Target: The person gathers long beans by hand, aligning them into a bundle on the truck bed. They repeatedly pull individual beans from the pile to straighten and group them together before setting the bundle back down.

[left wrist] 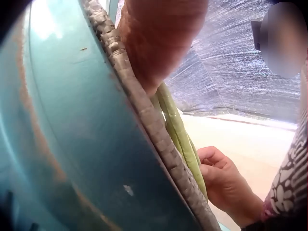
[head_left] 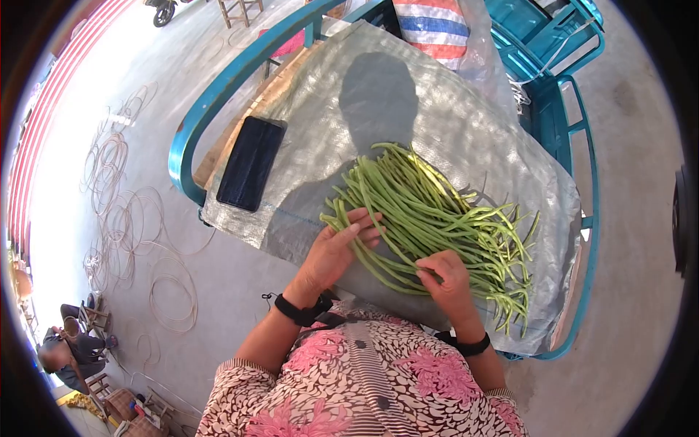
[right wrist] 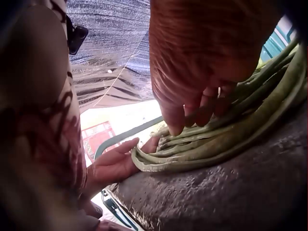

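Note:
A big bunch of long green yardlong beans lies on a grey woven plastic sheet. At the bunch's left end my left hand holds a few bean ends between thumb and fingers. My right hand pinches beans near the front edge of the bunch, its fingers bent. In the right wrist view the right hand reaches down onto the beans, and the left hand cups their looped ends. The left wrist view shows beans running between both hands.
A dark phone lies on the sheet at the left. Around the sheet runs a blue metal frame. Behind it stands a striped bag. Coils of thin cord lie on the floor, and a person sits at the lower left.

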Demonstrator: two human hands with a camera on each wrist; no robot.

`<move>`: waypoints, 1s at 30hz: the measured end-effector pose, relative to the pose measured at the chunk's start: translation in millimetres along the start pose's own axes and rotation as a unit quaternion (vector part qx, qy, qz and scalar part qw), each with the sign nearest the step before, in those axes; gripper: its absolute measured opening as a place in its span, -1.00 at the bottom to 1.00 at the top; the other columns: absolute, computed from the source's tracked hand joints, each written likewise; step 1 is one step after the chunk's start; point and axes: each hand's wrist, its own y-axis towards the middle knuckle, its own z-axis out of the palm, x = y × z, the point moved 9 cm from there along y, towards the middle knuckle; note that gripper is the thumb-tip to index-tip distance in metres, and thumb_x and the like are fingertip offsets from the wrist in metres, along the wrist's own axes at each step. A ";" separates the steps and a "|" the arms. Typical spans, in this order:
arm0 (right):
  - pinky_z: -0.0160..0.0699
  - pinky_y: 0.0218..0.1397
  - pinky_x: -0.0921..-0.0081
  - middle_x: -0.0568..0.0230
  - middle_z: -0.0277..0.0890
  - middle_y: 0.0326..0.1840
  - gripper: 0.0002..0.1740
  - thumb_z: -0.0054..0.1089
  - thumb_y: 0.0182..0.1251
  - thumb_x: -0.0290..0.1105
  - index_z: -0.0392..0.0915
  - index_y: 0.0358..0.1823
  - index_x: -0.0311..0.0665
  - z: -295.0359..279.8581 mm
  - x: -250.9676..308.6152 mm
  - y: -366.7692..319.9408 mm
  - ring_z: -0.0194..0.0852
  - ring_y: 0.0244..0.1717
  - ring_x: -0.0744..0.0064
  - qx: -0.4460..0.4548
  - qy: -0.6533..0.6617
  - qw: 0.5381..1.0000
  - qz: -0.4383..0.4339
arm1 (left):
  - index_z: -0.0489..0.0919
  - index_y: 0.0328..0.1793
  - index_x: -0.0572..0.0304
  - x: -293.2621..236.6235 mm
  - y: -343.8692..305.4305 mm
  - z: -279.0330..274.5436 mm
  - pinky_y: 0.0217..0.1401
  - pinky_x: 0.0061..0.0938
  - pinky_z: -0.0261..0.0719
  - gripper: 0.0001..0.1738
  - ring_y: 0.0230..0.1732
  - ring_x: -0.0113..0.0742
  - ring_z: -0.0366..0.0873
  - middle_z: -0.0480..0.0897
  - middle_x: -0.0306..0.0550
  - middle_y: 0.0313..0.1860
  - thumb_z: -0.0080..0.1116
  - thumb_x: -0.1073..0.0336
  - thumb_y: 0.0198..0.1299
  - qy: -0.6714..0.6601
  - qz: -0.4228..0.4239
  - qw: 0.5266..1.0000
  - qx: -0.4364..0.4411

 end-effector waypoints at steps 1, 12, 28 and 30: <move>0.47 -0.16 0.38 0.35 0.52 -0.31 -0.75 0.43 0.05 -0.52 0.69 -0.20 -0.11 4.7 6.4 -1.2 0.53 -0.26 0.29 0.023 -0.032 0.999 -0.024 | 0.30 0.44 0.34 -3.5 -2.8 3.1 0.30 -0.19 0.54 -0.49 0.28 -0.04 0.55 0.51 0.18 0.34 0.05 0.29 0.45 0.000 0.000 1.000 0.012; 0.40 -0.16 0.34 0.41 0.50 -0.37 -0.77 0.43 0.03 -0.46 0.68 -0.23 -0.08 14.1 11.9 -0.3 0.49 -0.29 0.31 0.023 -0.114 0.991 -0.071 | 0.35 0.41 0.24 3.0 -1.2 -7.5 0.30 -0.15 0.55 -0.58 0.11 -0.17 0.61 0.62 -0.06 -0.01 -0.01 0.32 0.48 -0.027 -0.007 0.999 0.032; 0.39 -0.01 0.30 0.33 0.54 -0.23 -0.74 0.41 0.11 -0.47 0.66 -0.14 -0.14 -4.1 10.0 45.2 0.48 -0.12 0.22 -0.061 -0.158 0.986 0.002 | 0.46 0.27 0.22 0.6 -2.8 -8.4 0.22 -0.20 0.58 -0.68 -0.02 -0.22 0.62 0.65 -0.10 -0.12 0.02 0.30 0.48 -0.022 -0.004 1.000 0.015; 0.40 -0.03 0.31 0.33 0.54 -0.25 -0.75 0.41 0.10 -0.48 0.67 -0.15 -0.14 -5.7 16.1 44.8 0.48 -0.15 0.22 -0.073 -0.152 0.986 -0.003 | 0.46 0.30 0.24 -4.2 -6.8 -8.7 0.22 -0.22 0.59 -0.66 0.06 -0.16 0.63 0.66 -0.02 0.00 0.02 0.29 0.48 -0.017 -0.005 1.000 0.005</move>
